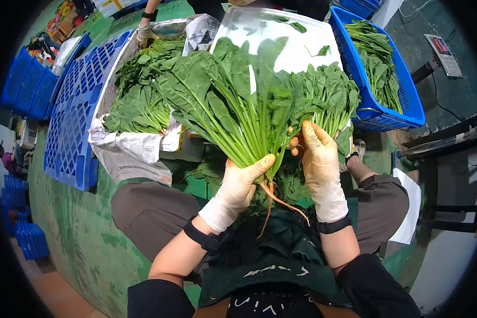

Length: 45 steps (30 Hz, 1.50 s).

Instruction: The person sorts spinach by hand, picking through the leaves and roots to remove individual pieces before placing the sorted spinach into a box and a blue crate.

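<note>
1. The head camera is looking forward and down from the wearer's head.
2. It is viewing the dark apron (312,289) from close above.
3. It is facing across the white tray (312,42) toward its far edge.

Clenches the white-gloved left hand (237,183) beyond the dark green apron (297,254); holds the white-gloved right hand (322,161) upright beyond the apron's right side, with fingers curled.

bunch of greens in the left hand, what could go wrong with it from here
The left hand grips the bunch low on its stems, so the long leafy tops might flop or bend. The right hand is close beside it, and could tear a leaf.
</note>
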Motion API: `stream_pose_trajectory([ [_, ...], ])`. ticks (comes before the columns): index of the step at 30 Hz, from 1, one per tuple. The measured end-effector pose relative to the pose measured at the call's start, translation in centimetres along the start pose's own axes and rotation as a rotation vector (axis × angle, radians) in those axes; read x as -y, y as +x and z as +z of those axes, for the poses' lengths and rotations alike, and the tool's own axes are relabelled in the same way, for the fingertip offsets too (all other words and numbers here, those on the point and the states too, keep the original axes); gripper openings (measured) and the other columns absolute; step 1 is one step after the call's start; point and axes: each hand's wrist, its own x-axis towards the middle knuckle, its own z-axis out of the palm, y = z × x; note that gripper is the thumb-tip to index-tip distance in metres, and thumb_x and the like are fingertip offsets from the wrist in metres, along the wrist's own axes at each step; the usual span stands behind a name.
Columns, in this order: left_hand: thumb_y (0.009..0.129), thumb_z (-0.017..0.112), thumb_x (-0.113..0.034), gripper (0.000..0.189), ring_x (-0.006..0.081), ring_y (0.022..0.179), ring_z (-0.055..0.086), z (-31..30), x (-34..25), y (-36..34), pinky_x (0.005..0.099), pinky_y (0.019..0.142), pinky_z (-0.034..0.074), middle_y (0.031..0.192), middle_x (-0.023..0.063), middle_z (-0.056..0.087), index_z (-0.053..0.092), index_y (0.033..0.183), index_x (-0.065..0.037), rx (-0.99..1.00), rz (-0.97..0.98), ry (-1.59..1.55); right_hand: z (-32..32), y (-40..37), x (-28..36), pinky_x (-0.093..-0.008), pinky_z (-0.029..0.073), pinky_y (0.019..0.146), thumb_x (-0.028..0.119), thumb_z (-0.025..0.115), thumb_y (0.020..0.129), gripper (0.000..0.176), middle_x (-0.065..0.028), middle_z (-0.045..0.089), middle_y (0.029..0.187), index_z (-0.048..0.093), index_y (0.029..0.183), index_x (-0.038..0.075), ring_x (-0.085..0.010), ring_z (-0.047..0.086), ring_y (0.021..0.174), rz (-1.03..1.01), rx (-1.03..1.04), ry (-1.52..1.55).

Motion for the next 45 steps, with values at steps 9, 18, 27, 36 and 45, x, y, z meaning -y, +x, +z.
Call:
stream_pose_trajectory([
  [9, 0.084, 0.061, -0.004, 0.031, 0.0214, 0.09, 0.062, -0.6, 0.0, 0.3, 0.0342, 0.08, 0.053, 0.1, 0.011, 0.061, 0.05, 0.112, 0.0, -0.016, -0.021, -0.125, -0.4, -1.7, -0.4, -0.0186, 0.039, 0.048, 0.022, 0.045, 0.096, 0.023, -0.0107, 0.061, 0.083, 0.048, 0.104, 0.001, -0.0091, 0.05, 0.056, -0.179, -0.175, 0.083],
  [18, 0.081, 0.064, -0.003, 0.026, 0.0201, 0.078, 0.063, -1.7, -3.3, 0.4, 0.0316, 0.071, 0.054, 0.091, 0.0117, 0.064, 0.054, 0.105, 0.001, -0.082, 0.086, -0.09, -4.3, -2.2, 5.8, -0.0211, 0.043, 0.054, 0.021, 0.059, 0.089, 0.024, -0.0037, 0.062, 0.078, 0.059, 0.101, 0.001, -0.0061, 0.051, 0.057, 0.014, 0.158, -0.567],
  [27, 0.079, 0.067, -0.003, 0.03, 0.0174, 0.08, 0.063, -0.1, -2.4, -0.6, 0.0295, 0.071, 0.053, 0.091, 0.011, 0.065, 0.056, 0.106, 0.0, 0.002, 0.017, 0.052, 0.2, -2.3, 1.7, -0.0292, 0.047, 0.07, 0.049, 0.065, 0.077, 0.063, -0.0123, 0.064, 0.101, 0.054, 0.116, 0.001, -0.0172, 0.06, 0.074, 0.027, 0.555, -0.837],
  [36, 0.083, 0.062, -0.002, 0.037, 0.0202, 0.081, 0.064, -1.2, -2.9, -0.5, 0.0322, 0.073, 0.057, 0.096, 0.0129, 0.062, 0.047, 0.117, -0.001, -0.018, 0.03, -0.081, -1.3, -3.6, -1.2, -0.0222, 0.044, 0.069, 0.03, 0.06, 0.087, 0.04, -0.0032, 0.061, 0.087, 0.056, 0.114, 0.001, -0.0073, 0.052, 0.077, 0.326, 0.681, -0.696],
  [45, 0.075, 0.07, 0.002, 0.036, 0.018, 0.084, 0.064, 0.1, -2.0, -0.8, 0.0288, 0.078, 0.053, 0.096, 0.0087, 0.064, 0.056, 0.109, 0.001, -0.03, 0.097, 0.175, 2.3, -1.2, 1.1, -0.017, 0.043, 0.06, 0.017, 0.07, 0.08, 0.045, -0.0007, 0.057, 0.088, 0.052, 0.117, -0.002, -0.0037, 0.051, 0.068, -0.212, 0.147, -0.35],
])
